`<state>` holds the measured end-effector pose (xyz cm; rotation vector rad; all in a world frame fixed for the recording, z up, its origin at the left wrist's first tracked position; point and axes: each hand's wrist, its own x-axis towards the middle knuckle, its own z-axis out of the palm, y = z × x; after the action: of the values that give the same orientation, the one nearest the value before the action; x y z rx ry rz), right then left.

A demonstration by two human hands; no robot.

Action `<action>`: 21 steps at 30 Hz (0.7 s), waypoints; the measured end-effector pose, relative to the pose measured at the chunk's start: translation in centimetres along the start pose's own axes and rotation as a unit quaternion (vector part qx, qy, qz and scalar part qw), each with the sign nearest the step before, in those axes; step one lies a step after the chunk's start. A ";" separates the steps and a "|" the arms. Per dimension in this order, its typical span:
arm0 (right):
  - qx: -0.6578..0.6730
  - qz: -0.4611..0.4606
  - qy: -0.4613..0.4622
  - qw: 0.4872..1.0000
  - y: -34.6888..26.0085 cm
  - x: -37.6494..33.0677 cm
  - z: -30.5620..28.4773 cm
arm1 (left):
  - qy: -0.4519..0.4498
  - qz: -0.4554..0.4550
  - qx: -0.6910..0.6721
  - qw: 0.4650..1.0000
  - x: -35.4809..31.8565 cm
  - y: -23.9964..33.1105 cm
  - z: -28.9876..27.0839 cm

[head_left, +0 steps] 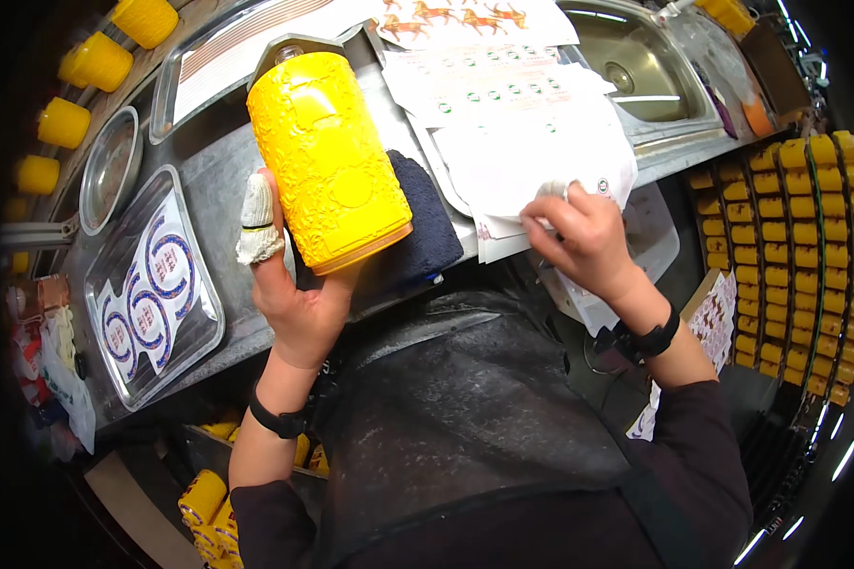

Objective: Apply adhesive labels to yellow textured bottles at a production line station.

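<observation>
My left hand (299,308) is wrapped round the lower part of a yellow ceramic bottle (330,161) with raised relief all over and a smooth round patch. The bottle is tilted over the worktop, its narrow neck at the far end. A white cloth cover with a dark band sits on a finger of this hand. My right hand (584,232) is closed, fingers curled together, over the near edge of white decal sheets (541,152) printed with small green and red marks. Whatever its fingertips hold is hidden. A dark blue towel (422,213) lies beside the bottle.
A metal tray (216,318) with blue-rimmed curved decals stands at left, near a round metal bowl (111,171). Beyond the sheets is a sink (626,76). Yellow bottles (95,62) line the far left; a rack of yellow pieces (788,247) stands at right.
</observation>
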<state>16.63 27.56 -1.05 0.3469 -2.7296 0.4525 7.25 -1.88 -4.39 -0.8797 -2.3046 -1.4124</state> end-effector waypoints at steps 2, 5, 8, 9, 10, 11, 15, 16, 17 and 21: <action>-0.012 0.009 0.013 1.000 0.7 1.5 -0.4 | 0.019 -0.011 -0.024 0.999 -0.1 -0.1 0.2; -0.069 -0.013 0.048 0.996 1.8 4.7 -1.4 | 0.024 -0.014 -0.033 0.999 -0.2 -0.1 0.2; -0.129 -0.027 0.046 0.990 3.8 7.0 -2.1 | 0.013 -0.009 0.011 1.000 -0.1 -0.1 0.0; -0.134 -0.030 0.050 0.989 4.5 7.7 -2.2 | 0.017 -0.004 0.010 1.000 0.0 0.0 0.0; -0.144 -0.042 0.083 0.985 5.2 8.2 -2.1 | 0.014 -0.003 0.010 1.000 0.1 0.1 0.0; -0.152 -0.054 0.115 0.980 5.5 8.7 -2.1 | 0.011 -0.005 0.012 1.000 0.0 0.1 0.0; -0.163 -0.119 0.156 0.967 5.7 8.8 -3.9 | 0.015 0.017 0.049 0.999 0.3 0.3 -0.3; -0.164 -0.145 0.162 0.962 5.7 8.4 -4.9 | 0.016 0.019 0.047 0.999 0.2 0.2 -0.3; -0.160 -0.161 0.190 0.955 6.1 7.8 -5.7 | 0.017 0.014 0.036 0.999 0.1 0.2 -0.1; -0.227 -0.063 0.330 0.914 7.5 4.9 -9.5 | 0.025 -0.006 0.018 1.000 -0.1 -0.4 0.4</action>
<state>12.81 36.86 7.25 0.1912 -2.0445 -0.1049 7.06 -1.71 -4.89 -0.8131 -2.2942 -1.3769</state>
